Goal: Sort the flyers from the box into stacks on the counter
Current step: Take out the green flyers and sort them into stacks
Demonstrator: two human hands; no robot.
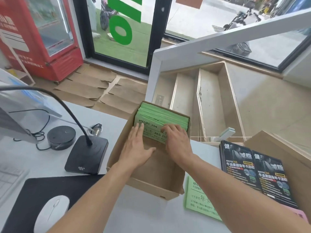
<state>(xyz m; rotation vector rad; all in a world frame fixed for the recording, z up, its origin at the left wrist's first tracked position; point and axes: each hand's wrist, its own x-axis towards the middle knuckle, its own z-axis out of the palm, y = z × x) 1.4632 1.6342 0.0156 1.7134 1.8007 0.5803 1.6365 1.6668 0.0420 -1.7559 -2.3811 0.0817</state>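
two hands [137, 148] reach into one cardboard box [151, 175] of green flyers [161, 118], beside one loose green flyer [200, 200] and two dark flyer stacks [252, 172].

Two bare forearms come up from the bottom edge of the view, one on each side; no sleeve, cuff or fabric covers either arm anywhere in the picture; both wrists are bare, with no watch, strap or bracelet on them; the left hand [137, 149] wears no glove and shows no ring on the fingers that can be seen; the right hand [178, 142] is likewise ungloved and ringless on its visible fingers; the fingernails look short and plain, though they are too small in the picture to tell more; no marking shows on either arm.
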